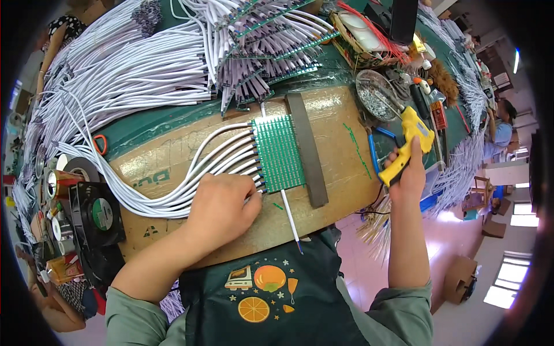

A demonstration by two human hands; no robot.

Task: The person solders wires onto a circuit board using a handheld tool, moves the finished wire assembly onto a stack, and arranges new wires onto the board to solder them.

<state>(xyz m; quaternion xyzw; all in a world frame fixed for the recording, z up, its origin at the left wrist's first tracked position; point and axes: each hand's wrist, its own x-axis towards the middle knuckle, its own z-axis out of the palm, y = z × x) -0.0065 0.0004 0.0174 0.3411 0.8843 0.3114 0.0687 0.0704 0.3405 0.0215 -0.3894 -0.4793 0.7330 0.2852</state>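
Apron: dark, fruit print (262, 291), closest to camera, just off near edge of the cardboard sheet (340, 196).
Sleeves: grey-green (404, 311), pushed up, one each side of apron.
Base: cardboard sheet lies on green surface (164, 115), along its near edge.
Circuit board: green, rectangular (280, 153), flat, around middle of cardboard, nearer its far edge at the top.
White cables: row of them (222, 153) meets circuit board's left side, curves toward cardboard's left edge.
Left hand: knuckles up (222, 205), fingers curled over lowest cables by circuit board's near-left corner; cannot tell what fingertips pinch.
Right hand: wrapped around grip (408, 173) of yellow glue gun (416, 131), raised beyond cardboard's right edge, nozzle toward round dish (375, 95).
Grey bar: lies along circuit board's right side (307, 150).
Single cable: white (291, 214), sticks out at circuit board's near side, tip past cardboard's near edge.
Pliers: blue handles (373, 151), at cardboard's right edge, beside glue gun.
Fan: black (86, 210), by cardboard's left edge.
Cable pile: white bundles (138, 69), surface's far-left part.
Co-worker: blue top (501, 138), far right.
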